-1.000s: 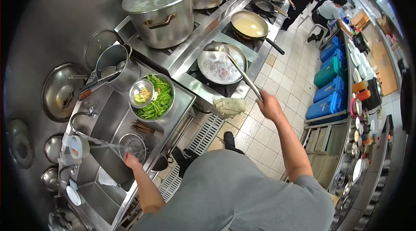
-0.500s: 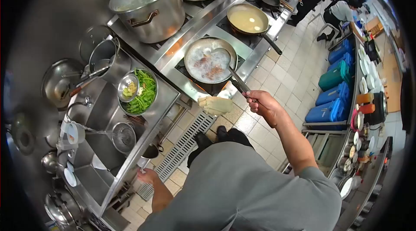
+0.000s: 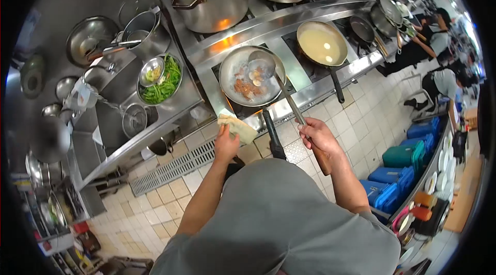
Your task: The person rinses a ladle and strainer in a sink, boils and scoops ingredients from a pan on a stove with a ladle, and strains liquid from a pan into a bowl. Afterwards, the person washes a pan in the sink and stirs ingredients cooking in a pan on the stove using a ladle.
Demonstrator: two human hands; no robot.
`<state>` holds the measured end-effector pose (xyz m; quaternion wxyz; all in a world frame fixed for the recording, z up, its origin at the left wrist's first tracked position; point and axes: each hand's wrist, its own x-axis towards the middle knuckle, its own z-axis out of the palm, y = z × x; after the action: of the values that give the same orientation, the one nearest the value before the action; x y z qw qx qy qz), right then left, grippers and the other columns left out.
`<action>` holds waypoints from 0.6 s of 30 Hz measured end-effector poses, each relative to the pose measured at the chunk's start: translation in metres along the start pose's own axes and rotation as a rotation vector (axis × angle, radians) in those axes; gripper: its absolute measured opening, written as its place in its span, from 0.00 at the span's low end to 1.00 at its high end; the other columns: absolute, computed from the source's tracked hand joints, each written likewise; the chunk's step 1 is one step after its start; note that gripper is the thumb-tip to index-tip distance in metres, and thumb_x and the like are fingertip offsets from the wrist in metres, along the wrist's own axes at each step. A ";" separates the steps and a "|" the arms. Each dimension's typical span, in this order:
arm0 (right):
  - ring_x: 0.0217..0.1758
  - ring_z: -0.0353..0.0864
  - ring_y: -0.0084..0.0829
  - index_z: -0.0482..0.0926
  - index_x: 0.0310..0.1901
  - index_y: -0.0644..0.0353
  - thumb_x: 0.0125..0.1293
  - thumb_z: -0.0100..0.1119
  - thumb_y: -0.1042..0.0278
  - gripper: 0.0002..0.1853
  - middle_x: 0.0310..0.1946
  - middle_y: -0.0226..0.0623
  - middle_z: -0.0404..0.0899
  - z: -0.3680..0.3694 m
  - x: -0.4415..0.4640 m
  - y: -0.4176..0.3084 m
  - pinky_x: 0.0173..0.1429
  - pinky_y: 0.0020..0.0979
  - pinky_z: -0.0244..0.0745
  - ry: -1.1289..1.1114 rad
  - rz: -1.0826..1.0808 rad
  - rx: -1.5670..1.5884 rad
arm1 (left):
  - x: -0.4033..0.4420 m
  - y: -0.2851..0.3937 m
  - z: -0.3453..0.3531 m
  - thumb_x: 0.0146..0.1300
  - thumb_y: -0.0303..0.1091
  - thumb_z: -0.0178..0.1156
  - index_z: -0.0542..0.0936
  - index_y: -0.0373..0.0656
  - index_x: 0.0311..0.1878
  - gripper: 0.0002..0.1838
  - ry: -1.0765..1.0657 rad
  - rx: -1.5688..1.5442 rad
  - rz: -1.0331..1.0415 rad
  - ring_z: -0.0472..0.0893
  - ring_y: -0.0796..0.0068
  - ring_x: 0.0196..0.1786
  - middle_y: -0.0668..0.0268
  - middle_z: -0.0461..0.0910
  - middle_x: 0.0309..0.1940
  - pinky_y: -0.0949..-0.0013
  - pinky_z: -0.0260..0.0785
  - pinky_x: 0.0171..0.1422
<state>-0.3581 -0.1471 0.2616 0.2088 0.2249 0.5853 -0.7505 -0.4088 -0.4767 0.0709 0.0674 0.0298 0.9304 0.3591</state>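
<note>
My right hand (image 3: 319,139) is wrapped around the handle of a ladle (image 3: 291,98), its wooden end pointing back toward my wrist. The ladle's bowl rests in a frying pan (image 3: 225,92) on the near burner. Reddish-brown pieces of food (image 3: 247,89) lie in a little whitish liquid there. The pan's dark handle (image 3: 272,133) points toward me, between my hands. At the stove's front edge, my left hand (image 3: 226,143) has its fingers closed on a folded pale cloth (image 3: 239,129).
To the right, a second pan (image 3: 323,42) holds pale yellow liquid. A tall stockpot (image 3: 209,9) stands behind. On the left, a bowl of cut greens (image 3: 164,86) with a small metal bowl (image 3: 151,72) sits beside the sink (image 3: 111,130). Blue bins (image 3: 380,192) stand along the right counter.
My left hand has come up from beside the sink counter to the cloth. White froth in the pan has gone down, showing the food pieces. The whole view has turned.
</note>
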 end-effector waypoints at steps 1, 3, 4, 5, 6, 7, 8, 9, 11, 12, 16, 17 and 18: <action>0.16 0.68 0.18 0.76 0.59 0.69 0.74 0.57 0.71 0.17 0.25 0.27 0.73 -0.014 0.005 -0.004 0.21 0.23 0.63 -0.013 -0.024 -0.085 | 0.000 0.017 0.014 0.65 0.48 0.63 0.68 0.36 0.73 0.38 -0.038 0.147 -0.102 0.62 0.49 0.79 0.46 0.62 0.76 0.51 0.58 0.80; 0.17 0.69 0.19 0.77 0.59 0.68 0.73 0.58 0.72 0.16 0.26 0.28 0.73 -0.036 0.013 -0.012 0.21 0.23 0.64 -0.037 -0.045 -0.159 | 0.007 0.045 0.026 0.65 0.58 0.62 0.54 0.33 0.80 0.51 -0.179 0.425 -0.255 0.47 0.50 0.85 0.46 0.46 0.83 0.42 0.50 0.82; 0.17 0.70 0.18 0.78 0.54 0.67 0.72 0.59 0.71 0.13 0.25 0.27 0.73 -0.045 0.014 -0.016 0.22 0.24 0.65 -0.065 -0.092 -0.171 | 0.007 0.053 0.026 0.65 0.58 0.62 0.54 0.33 0.80 0.51 -0.182 0.433 -0.268 0.47 0.50 0.85 0.46 0.46 0.83 0.42 0.50 0.82; 0.18 0.71 0.18 0.79 0.49 0.66 0.72 0.60 0.69 0.10 0.24 0.26 0.73 -0.054 0.015 -0.020 0.22 0.24 0.67 -0.092 -0.141 -0.188 | 0.008 0.059 0.026 0.65 0.58 0.62 0.53 0.33 0.80 0.52 -0.200 0.460 -0.304 0.46 0.52 0.85 0.46 0.46 0.83 0.42 0.48 0.83; 0.18 0.71 0.18 0.79 0.49 0.66 0.72 0.60 0.69 0.10 0.24 0.26 0.73 -0.062 0.016 -0.027 0.22 0.24 0.67 -0.103 -0.135 -0.196 | 0.010 0.065 0.027 0.65 0.59 0.63 0.53 0.33 0.80 0.53 -0.213 0.480 -0.340 0.45 0.53 0.86 0.47 0.46 0.83 0.41 0.46 0.83; 0.20 0.73 0.21 0.79 0.48 0.66 0.71 0.61 0.70 0.10 0.24 0.29 0.73 -0.066 0.017 -0.032 0.25 0.27 0.69 -0.076 -0.163 -0.323 | 0.013 0.066 0.028 0.64 0.60 0.64 0.55 0.33 0.80 0.53 -0.198 0.528 -0.336 0.50 0.51 0.85 0.44 0.48 0.82 0.39 0.49 0.82; 0.22 0.75 0.23 0.80 0.48 0.66 0.70 0.61 0.70 0.10 0.23 0.32 0.73 -0.070 0.018 -0.036 0.28 0.30 0.71 -0.049 -0.192 -0.445 | 0.016 0.068 0.030 0.64 0.60 0.64 0.55 0.33 0.80 0.53 -0.198 0.525 -0.348 0.50 0.51 0.85 0.44 0.48 0.82 0.39 0.49 0.82; 0.22 0.75 0.23 0.80 0.48 0.66 0.70 0.61 0.70 0.10 0.23 0.32 0.73 -0.076 0.022 -0.039 0.28 0.30 0.71 -0.057 -0.186 -0.447 | 0.019 0.069 0.032 0.64 0.59 0.64 0.55 0.33 0.80 0.53 -0.224 0.589 -0.353 0.51 0.51 0.84 0.44 0.50 0.82 0.39 0.50 0.82; 0.23 0.79 0.27 0.80 0.57 0.63 0.70 0.60 0.72 0.16 0.29 0.37 0.80 -0.085 0.033 -0.048 0.30 0.31 0.74 -0.020 -0.356 -0.794 | 0.025 0.075 0.030 0.62 0.58 0.67 0.57 0.31 0.78 0.53 -0.246 0.647 -0.368 0.56 0.50 0.83 0.44 0.56 0.80 0.39 0.51 0.82; 0.23 0.79 0.27 0.80 0.57 0.63 0.70 0.60 0.72 0.16 0.29 0.37 0.80 -0.088 0.040 -0.050 0.30 0.31 0.74 -0.026 -0.355 -0.793 | 0.029 0.078 0.028 0.62 0.58 0.67 0.57 0.31 0.78 0.53 -0.246 0.649 -0.374 0.56 0.50 0.83 0.44 0.56 0.80 0.39 0.51 0.82; 0.43 0.82 0.59 0.80 0.49 0.62 0.63 0.62 0.68 0.14 0.36 0.56 0.83 -0.090 0.063 -0.065 0.48 0.46 0.76 -0.017 -0.559 -0.896 | 0.039 0.092 0.020 0.58 0.56 0.72 0.62 0.31 0.76 0.52 -0.307 0.658 -0.433 0.62 0.51 0.80 0.44 0.61 0.78 0.41 0.53 0.81; 0.43 0.82 0.59 0.80 0.49 0.62 0.64 0.62 0.68 0.14 0.35 0.56 0.83 -0.092 0.071 -0.066 0.47 0.47 0.76 -0.012 -0.541 -0.950 | 0.041 0.092 0.022 0.57 0.55 0.74 0.64 0.31 0.75 0.52 -0.304 0.668 -0.441 0.64 0.52 0.79 0.45 0.63 0.77 0.43 0.54 0.81; 0.42 0.82 0.59 0.79 0.50 0.62 0.64 0.62 0.68 0.14 0.35 0.56 0.83 -0.093 0.076 -0.067 0.47 0.47 0.76 -0.007 -0.521 -1.004 | 0.043 0.091 0.024 0.57 0.55 0.74 0.64 0.31 0.75 0.52 -0.302 0.666 -0.449 0.64 0.52 0.79 0.45 0.63 0.77 0.43 0.54 0.81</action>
<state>-0.4501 -0.0453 0.2499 0.1000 -0.0567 0.9060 -0.4075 -0.4470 -0.3894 0.1102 0.2662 -0.1010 0.9586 0.0072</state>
